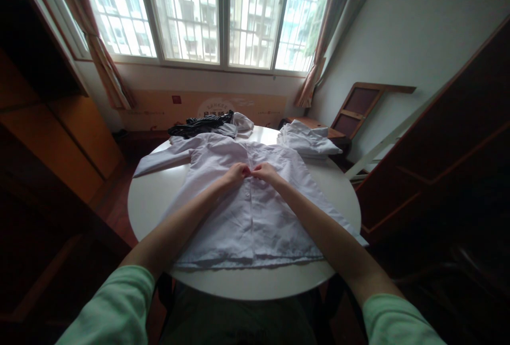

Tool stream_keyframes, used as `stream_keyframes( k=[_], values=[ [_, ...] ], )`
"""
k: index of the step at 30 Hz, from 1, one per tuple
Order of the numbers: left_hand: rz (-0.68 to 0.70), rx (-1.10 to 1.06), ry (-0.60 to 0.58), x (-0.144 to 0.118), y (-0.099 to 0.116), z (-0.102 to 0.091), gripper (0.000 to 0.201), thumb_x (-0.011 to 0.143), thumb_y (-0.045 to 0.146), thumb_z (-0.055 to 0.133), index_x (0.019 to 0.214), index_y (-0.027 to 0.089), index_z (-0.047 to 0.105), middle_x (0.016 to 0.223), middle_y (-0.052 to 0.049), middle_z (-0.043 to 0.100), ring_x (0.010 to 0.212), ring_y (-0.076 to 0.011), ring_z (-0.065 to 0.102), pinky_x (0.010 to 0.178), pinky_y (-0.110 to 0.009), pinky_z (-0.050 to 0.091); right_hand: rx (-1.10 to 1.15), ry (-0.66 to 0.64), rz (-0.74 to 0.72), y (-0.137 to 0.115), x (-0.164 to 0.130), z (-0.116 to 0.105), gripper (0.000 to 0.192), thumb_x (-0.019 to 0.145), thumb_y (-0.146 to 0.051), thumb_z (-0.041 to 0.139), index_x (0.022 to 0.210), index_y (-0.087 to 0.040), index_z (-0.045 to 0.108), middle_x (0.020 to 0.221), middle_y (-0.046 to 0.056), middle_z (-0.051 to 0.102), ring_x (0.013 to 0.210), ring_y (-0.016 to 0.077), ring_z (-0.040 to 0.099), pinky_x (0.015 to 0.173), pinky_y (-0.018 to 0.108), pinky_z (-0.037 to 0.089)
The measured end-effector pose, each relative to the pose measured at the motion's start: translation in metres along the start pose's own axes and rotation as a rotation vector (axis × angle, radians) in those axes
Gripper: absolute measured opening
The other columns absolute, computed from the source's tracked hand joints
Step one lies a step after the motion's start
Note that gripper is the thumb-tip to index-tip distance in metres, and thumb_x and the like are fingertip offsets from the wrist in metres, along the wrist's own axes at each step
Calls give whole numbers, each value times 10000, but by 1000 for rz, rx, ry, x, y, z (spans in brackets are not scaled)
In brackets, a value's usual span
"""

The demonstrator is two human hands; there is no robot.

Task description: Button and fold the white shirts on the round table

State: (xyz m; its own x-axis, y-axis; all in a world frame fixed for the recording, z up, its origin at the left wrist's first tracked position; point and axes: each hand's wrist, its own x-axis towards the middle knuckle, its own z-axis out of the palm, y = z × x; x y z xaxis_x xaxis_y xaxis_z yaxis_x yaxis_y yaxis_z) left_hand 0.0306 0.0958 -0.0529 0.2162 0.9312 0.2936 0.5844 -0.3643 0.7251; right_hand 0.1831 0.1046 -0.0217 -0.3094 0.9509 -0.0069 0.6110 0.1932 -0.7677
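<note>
Shirt (255, 212), white, lies flat and face up in the middle of the frame on the round desk (151, 201). Both hands, left hand (236, 174) and right hand (266, 172), pinch its front placket, fingertips almost meeting. Buttoning goes best with the edges aligned and the cloth taut. Folded white cloth (308, 140) and dark clothes (201, 123) sit at the far edge.

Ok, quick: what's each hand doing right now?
Left hand: closed, pinching the front placket of the white button-up cotton shirt.
Right hand: closed, pinching the same placket, beside the left.
</note>
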Motion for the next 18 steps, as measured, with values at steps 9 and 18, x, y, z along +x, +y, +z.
stream_keyframes(
  k=[9, 18],
  values=[
    [1, 25, -46, 1, 4, -1, 135, 671, 74, 499, 621, 158, 592, 639, -10, 603, 615, -125, 496, 619, -235, 400, 159, -20, 13, -10, -9, -3, 224, 644, -125, 521, 421, -146, 507, 349, -58, 415, 371, 52, 357, 424, 195, 252],
    [-63, 48, 74, -1, 3, 0, 70, 686, 115, 558, 738, 161, 546, 677, 18, 564, 647, -123, 503, 672, -253, 429, 215, -36, -21, -5, -7, -2, 208, 622, -145, 520, 415, -146, 502, 351, -62, 399, 379, 47, 334, 427, 197, 234]
  ],
)
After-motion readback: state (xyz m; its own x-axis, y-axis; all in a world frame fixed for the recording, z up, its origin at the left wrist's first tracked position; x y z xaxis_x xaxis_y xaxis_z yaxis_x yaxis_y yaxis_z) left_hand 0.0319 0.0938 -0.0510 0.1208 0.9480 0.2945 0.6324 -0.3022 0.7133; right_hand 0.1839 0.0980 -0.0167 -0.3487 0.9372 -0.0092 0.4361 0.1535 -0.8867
